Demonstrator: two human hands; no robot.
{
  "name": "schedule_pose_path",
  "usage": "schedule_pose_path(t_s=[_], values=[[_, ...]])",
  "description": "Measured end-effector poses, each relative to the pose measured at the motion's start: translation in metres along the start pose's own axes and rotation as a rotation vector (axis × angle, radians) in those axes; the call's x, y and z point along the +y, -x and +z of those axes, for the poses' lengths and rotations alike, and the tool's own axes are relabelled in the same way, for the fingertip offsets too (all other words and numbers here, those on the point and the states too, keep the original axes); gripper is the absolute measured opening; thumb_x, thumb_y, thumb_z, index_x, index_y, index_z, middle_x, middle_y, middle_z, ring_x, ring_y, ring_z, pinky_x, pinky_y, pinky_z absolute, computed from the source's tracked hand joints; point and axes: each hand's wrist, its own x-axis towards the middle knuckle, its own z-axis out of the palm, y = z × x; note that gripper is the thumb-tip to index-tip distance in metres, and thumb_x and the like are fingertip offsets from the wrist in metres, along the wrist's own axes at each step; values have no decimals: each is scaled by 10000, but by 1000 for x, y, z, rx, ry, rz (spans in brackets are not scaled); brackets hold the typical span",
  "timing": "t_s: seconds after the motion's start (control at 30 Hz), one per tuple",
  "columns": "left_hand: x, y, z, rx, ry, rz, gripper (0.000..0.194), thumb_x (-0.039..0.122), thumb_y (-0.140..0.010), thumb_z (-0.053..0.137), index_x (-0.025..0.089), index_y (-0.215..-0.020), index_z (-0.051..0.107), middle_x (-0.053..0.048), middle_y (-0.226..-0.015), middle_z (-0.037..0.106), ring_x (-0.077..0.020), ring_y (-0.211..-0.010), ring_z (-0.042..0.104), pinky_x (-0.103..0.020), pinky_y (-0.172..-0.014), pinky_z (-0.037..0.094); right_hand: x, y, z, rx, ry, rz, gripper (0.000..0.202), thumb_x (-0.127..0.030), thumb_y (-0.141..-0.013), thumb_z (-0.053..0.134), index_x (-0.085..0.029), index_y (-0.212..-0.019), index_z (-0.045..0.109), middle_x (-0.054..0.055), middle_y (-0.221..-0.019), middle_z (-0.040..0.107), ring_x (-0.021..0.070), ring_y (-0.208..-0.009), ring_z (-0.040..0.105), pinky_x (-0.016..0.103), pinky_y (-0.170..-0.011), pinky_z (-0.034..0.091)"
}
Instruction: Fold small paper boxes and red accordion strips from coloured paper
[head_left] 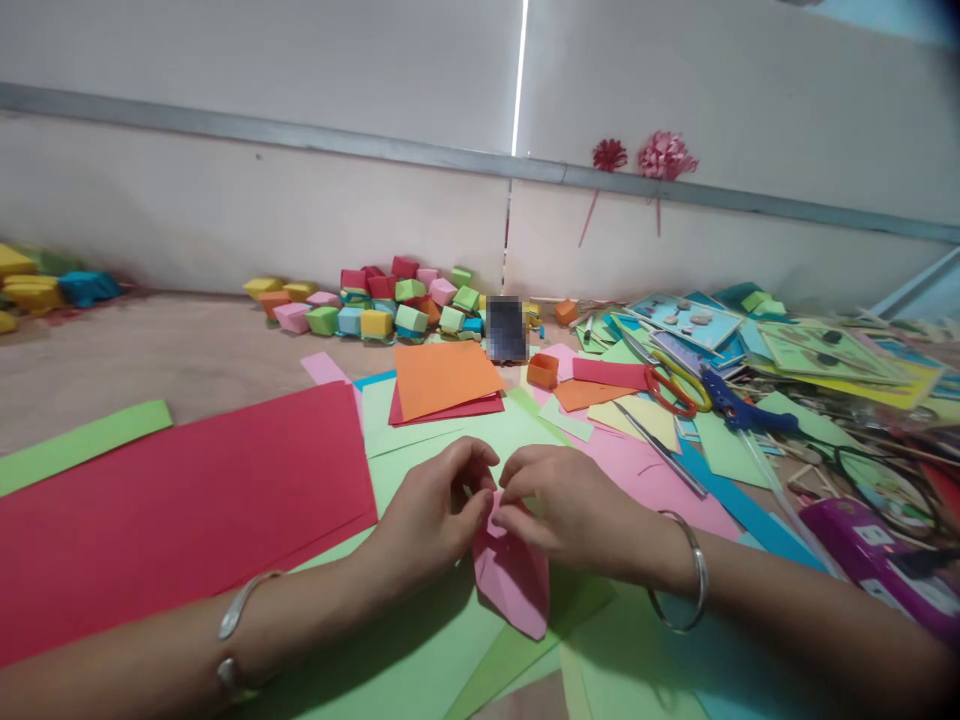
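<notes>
A small folded piece of pink paper (514, 580) is held up between my two hands, over green sheets on the table. My left hand (446, 505) grips its upper left edge with thumb and curled fingers. On the other side, my right hand (551, 500) pinches its upper right edge. The paper's lower part hangs free toward me in a rounded point. Its top end is partly hidden by my fingers. Beneath lies a pale green sheet (397, 630).
Large red sheets (225, 480) lie at left, orange paper (446, 378) ahead. Small coloured paper boxes (375, 322) line the wall. To the right are orange-handled scissors (670, 390), a blue glue gun (742, 405), a metal pen-like tool (660, 448) and a purple device (877, 560).
</notes>
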Motion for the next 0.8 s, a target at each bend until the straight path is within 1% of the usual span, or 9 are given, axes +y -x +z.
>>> schedule_pose_path(t_s=[0.07,0.17,0.3,0.43,0.53,0.63,0.7,0.73,0.8], values=[[2,2,1,8,-56,27,147,195,-800,505,211,-943,538,1,-757,619,-173,-690,576,-315,-634,469,-2,0,1,30,49,70,170,-176,-887,575,-128,-753,668,52,-751,649,115,-635,498,243,-534,265],[5,5,1,5,-134,68,137,171,-816,482,216,-929,546,-11,-795,636,-172,-713,567,-316,-649,468,-3,0,6,77,99,137,67,-150,-870,572,-132,-852,634,39,-721,640,118,-594,456,248,-505,209],[7,4,0,-3,-177,90,142,209,-824,510,212,-959,553,-32,-850,656,-183,-740,583,-327,-659,479,0,0,12,122,105,79,47,-153,-873,560,-140,-872,605,41,-743,646,126,-603,461,253,-514,217],[4,1,0,-2,-221,72,123,226,-826,501,215,-939,548,-14,-768,645,-179,-677,591,-307,-598,466,2,1,13,177,153,13,104,-124,-894,512,-142,-863,610,38,-721,632,134,-617,461,262,-536,238],[2,2,1,93,-265,136,172,208,-806,512,219,-978,522,20,-698,631,-172,-628,607,-284,-559,453,-1,2,12,144,233,1,102,-115,-882,537,-134,-842,629,51,-729,640,147,-628,467,280,-545,235],[0,5,2,209,-364,345,179,165,-806,488,227,-968,534,20,-692,643,-173,-610,606,-280,-541,428,-6,2,10,93,302,-17,104,-84,-839,592,-141,-772,647,55,-734,654,145,-622,466,294,-561,235],[0,6,3,242,-395,443,163,144,-813,476,234,-922,558,16,-690,646,-173,-606,592,-292,-553,423,-7,1,9,72,322,-23,143,-61,-813,609,-147,-706,646,42,-692,647,131,-584,443,298,-557,223],[0,6,2,237,-373,445,151,143,-815,487,235,-901,568,14,-693,646,-172,-611,589,-300,-567,429,-7,1,9,68,327,-26,161,-59,-806,613,-149,-676,644,35,-663,640,124,-560,425,299,-548,211],[1,5,1,189,-213,357,122,174,-799,565,235,-903,587,-8,-786,667,-186,-715,621,-327,-647,476,-4,1,9,87,324,-37,183,-93,-812,620,-151,-640,643,27,-618,625,116,-527,397,296,-530,194]])
